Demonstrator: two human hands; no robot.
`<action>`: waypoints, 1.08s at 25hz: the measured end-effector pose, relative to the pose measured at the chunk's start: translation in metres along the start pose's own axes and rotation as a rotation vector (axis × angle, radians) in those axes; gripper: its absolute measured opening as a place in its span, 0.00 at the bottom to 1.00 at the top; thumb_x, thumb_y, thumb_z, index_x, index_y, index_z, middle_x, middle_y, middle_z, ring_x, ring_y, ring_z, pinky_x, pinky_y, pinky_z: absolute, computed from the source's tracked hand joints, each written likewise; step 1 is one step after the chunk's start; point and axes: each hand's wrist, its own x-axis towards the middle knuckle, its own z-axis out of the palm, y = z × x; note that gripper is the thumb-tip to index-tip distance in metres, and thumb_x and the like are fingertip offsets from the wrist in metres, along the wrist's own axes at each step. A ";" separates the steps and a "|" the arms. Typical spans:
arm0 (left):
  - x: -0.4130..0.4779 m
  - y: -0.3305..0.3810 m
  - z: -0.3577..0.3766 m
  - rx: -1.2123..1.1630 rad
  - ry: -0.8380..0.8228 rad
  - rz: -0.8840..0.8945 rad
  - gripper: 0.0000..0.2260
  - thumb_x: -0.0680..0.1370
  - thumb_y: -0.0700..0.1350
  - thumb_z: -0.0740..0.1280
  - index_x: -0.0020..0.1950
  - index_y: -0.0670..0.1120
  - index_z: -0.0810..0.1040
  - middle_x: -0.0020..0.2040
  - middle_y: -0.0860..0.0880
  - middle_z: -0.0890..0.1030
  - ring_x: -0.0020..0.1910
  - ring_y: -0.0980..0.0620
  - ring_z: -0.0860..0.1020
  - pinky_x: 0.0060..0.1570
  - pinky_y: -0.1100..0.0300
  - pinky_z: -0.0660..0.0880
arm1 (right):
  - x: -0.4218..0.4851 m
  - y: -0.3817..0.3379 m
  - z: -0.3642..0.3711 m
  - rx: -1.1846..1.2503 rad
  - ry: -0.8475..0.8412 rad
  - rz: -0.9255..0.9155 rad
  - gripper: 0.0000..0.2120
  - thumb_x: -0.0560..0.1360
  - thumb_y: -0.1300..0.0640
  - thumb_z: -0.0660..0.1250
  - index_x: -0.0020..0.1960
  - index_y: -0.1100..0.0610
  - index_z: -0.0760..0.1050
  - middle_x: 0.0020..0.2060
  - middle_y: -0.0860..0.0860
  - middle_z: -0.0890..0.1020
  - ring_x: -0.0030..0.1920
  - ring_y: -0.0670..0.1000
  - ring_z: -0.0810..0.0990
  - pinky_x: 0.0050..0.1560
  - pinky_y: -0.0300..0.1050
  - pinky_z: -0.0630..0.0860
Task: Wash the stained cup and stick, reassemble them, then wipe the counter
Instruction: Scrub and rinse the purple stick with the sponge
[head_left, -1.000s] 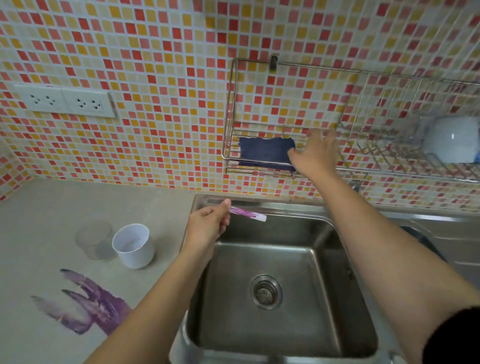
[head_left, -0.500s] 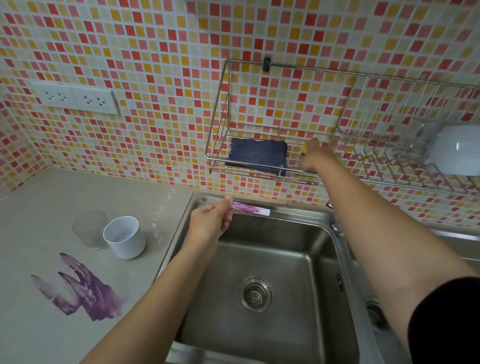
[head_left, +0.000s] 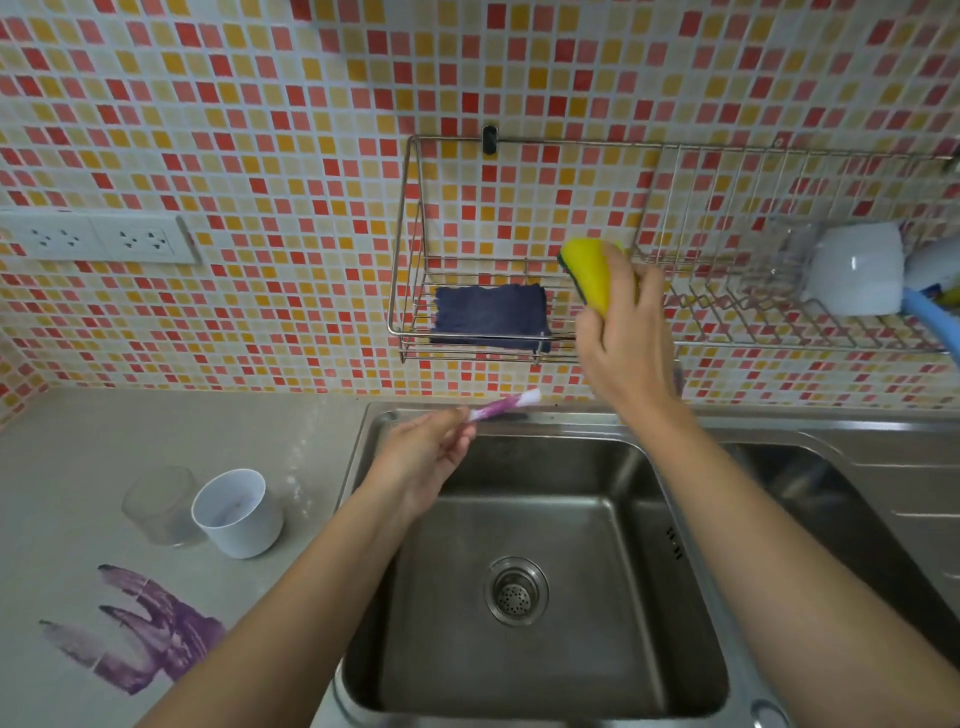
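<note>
Left hand (head_left: 426, 457) pinches stick (head_left: 504, 404) by one end; long axis runs right, slightly up from pinch, over sink (head_left: 566, 418) rear rim. Purple-stained, far tip white. Right hand (head_left: 623, 338) clasps yellow sponge (head_left: 589, 273) above. Cup (head_left: 236, 512) left, on counter (head_left: 156, 431).

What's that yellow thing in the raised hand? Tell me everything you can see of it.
It is a sponge: soft-looking yellow foam with a dark green scouring layer along its left edge. It stands roughly upright, slightly bent, in the air in front of the wire rack. Only the right hand touches it, fingers curled round its lower right part.
</note>
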 end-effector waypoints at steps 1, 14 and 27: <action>-0.001 -0.004 -0.002 0.002 -0.011 -0.022 0.05 0.75 0.38 0.69 0.51 0.41 0.79 0.43 0.45 0.82 0.41 0.53 0.80 0.48 0.62 0.77 | -0.020 -0.002 -0.007 0.039 0.001 -0.015 0.27 0.73 0.54 0.55 0.72 0.56 0.60 0.57 0.60 0.68 0.41 0.50 0.70 0.35 0.37 0.66; -0.029 -0.043 0.007 -0.118 -0.194 -0.407 0.06 0.76 0.37 0.65 0.42 0.37 0.79 0.30 0.44 0.80 0.25 0.57 0.78 0.28 0.69 0.76 | -0.155 0.024 0.003 -0.056 -0.193 -0.211 0.22 0.80 0.48 0.51 0.72 0.52 0.57 0.55 0.56 0.63 0.47 0.63 0.75 0.48 0.52 0.76; -0.029 -0.043 0.010 -0.186 -0.228 -0.524 0.07 0.76 0.38 0.64 0.43 0.34 0.77 0.28 0.44 0.79 0.22 0.57 0.76 0.23 0.69 0.75 | -0.162 0.026 0.005 -0.081 -0.171 -0.127 0.22 0.81 0.47 0.47 0.73 0.54 0.57 0.54 0.59 0.67 0.46 0.61 0.75 0.44 0.50 0.76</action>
